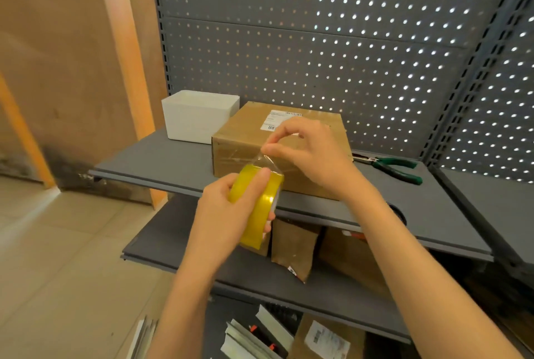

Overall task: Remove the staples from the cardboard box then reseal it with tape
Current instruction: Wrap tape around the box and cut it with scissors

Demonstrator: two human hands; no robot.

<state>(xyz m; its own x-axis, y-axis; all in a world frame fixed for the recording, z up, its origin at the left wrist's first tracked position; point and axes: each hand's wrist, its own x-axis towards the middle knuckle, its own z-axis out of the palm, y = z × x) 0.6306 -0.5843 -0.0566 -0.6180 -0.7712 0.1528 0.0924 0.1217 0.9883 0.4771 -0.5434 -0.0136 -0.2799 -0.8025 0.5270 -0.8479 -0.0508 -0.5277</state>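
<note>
A closed brown cardboard box [248, 139] with a white shipping label sits on the grey upper shelf [161, 162]. In front of it, my left hand [228, 211] grips a yellow roll of clear tape [260, 205]. My right hand [306, 150] pinches the free end of the tape [264, 160] between thumb and forefinger, with a short clear strip pulled up from the roll, just before the box's front face. The box's front right corner is hidden behind my right hand.
A white plastic bin [196, 116] stands left of the box. Green-handled pliers [396, 169] lie on the shelf to the right. A perforated grey back panel [346, 40] rises behind. Lower shelves hold brown packages [294, 249] and papers [248, 338].
</note>
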